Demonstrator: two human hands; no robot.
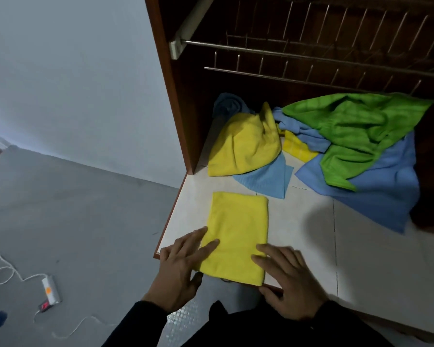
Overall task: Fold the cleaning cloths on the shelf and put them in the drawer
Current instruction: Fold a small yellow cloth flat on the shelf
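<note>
1. Head view: a folded yellow cloth [237, 236] is seen lying flat on the white shelf [361, 259], at its near left corner, its near edge slightly overhanging the shelf lip.
2. The left hand [183, 269] is laid on the cloth's near left edge with fingers straight and spread; nothing is gripped. The right hand [290, 281] is laid likewise at the near right corner, fingers extended and flat, nothing held.
3. Step in hand, as judged: the fold is being pressed flat, or a further fold is being prepared.
4. Recommended practice: edges are to be aligned before the crease is pressed; the cloth is best slid far enough onto the shelf that the overhang is removed; the next fold is to be made from the near edge toward the far edge.
5. Appearance of the cloth: a smooth, soft, bright yellow rectangle with a clean fold along its right side and few wrinkles.
6. Outstanding work: a crumpled yellow cloth [246, 146], a green cloth [356, 131] and blue cloths [381, 194] are noted heaped at the far side of the shelf, unfolded.
7. No drawer can be identified with certainty; a wire rack [311, 56] is seen above the heap.
</note>
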